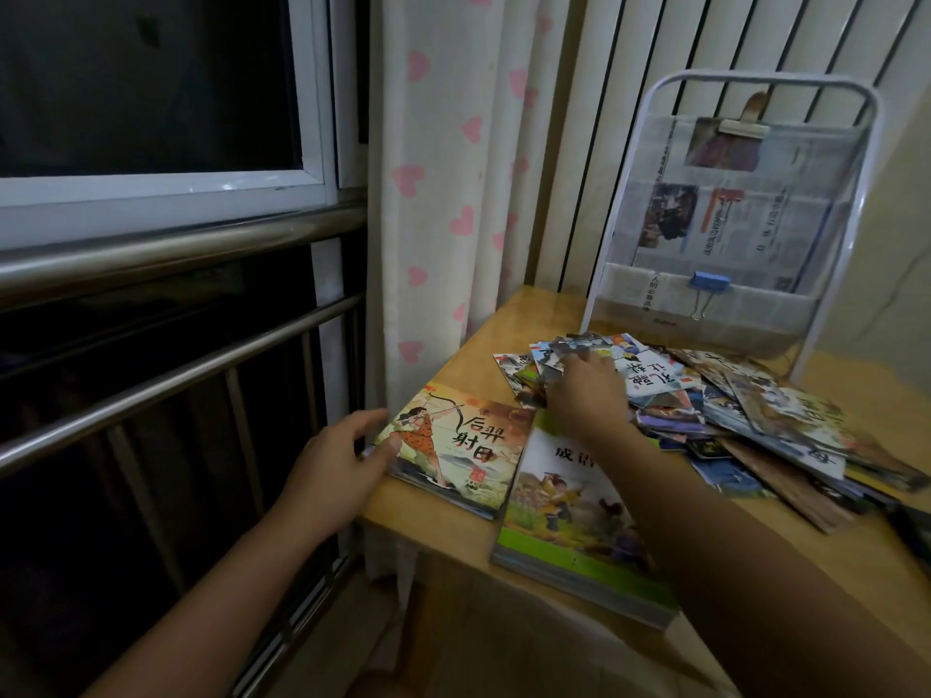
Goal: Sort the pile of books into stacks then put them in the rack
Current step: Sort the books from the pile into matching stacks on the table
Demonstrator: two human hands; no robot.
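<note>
at the table edge (403,526), left hand (336,458) touches archer book stack (453,445).

The table (504,319) is light wood with a smooth, slightly shiny finish. The books (730,410) piled on it have glossy paper covers, same with the archer book (453,445) and the green-edged one (564,521). The rack (730,214) is white-coated metal tube with clear plastic pockets, matt newspaper (730,229) inside. The railing (166,249) is brushed steel, pretty shiny. The curtain (443,168) is soft matt cloth with pink hearts.
</note>
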